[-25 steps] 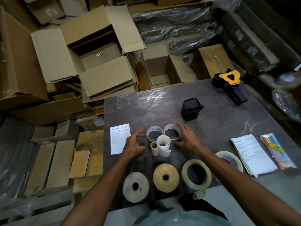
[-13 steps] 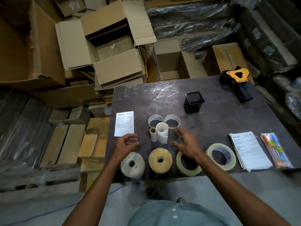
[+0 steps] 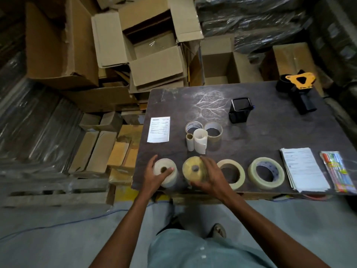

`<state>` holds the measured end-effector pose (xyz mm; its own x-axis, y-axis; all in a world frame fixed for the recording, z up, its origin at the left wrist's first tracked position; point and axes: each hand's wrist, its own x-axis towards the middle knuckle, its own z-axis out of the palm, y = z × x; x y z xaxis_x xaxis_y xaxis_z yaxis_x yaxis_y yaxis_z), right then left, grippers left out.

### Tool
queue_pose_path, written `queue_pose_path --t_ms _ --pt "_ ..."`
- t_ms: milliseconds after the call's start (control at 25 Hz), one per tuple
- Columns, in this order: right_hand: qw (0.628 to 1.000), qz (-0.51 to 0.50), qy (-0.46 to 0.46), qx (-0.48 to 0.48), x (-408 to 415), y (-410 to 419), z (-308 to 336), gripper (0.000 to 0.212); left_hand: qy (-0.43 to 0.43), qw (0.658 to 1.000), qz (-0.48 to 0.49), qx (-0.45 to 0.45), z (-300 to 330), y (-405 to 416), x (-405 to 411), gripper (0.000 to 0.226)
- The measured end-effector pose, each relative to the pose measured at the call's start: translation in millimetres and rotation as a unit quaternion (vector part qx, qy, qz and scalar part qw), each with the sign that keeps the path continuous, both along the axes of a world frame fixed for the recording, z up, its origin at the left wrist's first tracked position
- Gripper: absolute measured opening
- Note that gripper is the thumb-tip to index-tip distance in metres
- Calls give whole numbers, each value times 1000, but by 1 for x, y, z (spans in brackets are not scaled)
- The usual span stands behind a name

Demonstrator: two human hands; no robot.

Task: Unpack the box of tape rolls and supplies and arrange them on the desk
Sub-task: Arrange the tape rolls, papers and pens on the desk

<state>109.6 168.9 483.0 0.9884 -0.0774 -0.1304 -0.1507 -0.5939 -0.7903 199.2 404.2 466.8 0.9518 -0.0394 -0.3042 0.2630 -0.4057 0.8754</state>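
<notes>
On the dark desk [image 3: 270,130], a row of rolls lies along the near edge. My left hand [image 3: 154,175] grips the white roll [image 3: 168,172] at the left end, thumb across its top. My right hand [image 3: 208,176] grips the yellow roll [image 3: 193,170] beside it. To the right lie a cream tape ring [image 3: 234,174] and a clear tape ring [image 3: 266,172]. Behind the row stand two small tape rolls [image 3: 212,130], a curled paper roll [image 3: 200,141] and a thin cardboard tube [image 3: 189,142].
A printed sheet [image 3: 159,129] lies at the desk's left. A black pen holder [image 3: 240,110] and a yellow-black tape dispenser [image 3: 299,89] sit at the back. A paper stack [image 3: 303,169] and a pack of markers [image 3: 336,171] lie at right. Open cardboard boxes [image 3: 152,49] crowd the floor beyond.
Both hands drew back from the small rolls at mid-desk to the front row and closed on the white and yellow rolls. The camera pulled back from the desk.
</notes>
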Motion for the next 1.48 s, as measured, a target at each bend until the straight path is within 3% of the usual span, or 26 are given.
queue_pose_path --t_ms 160,280,440,560,720,840,1040,1480 --pt "999 -45 -6 -23 -7 22 -18 113 -13 999 -39 2 -17 8 -14 109" --pt "991 -136 -14 4 -6 42 -22 111 -48 993 -102 21 -31 26 -16 122" --pt "960 -274 -13 63 -1 62 -28 121 -99 990 -93 35 -37 32 -10 107" --pt "946 -318 5 70 4 72 -31 130 -124 988 -94 24 -37 31 -10 103" --pt "930 -361 -2 65 7 83 -33 130 -129 985 -109 17 -38 34 -5 102" --pt "917 -390 -11 81 7 90 -33 119 -123 985 -121 16 -35 34 2 97" --pt "911 -404 -15 81 9 97 -23 109 -129 982 -138 8 -37 43 18 98" --pt "938 -319 -98 99 57 135 50 96 -165 982 -88 -40 5 72 83 102"
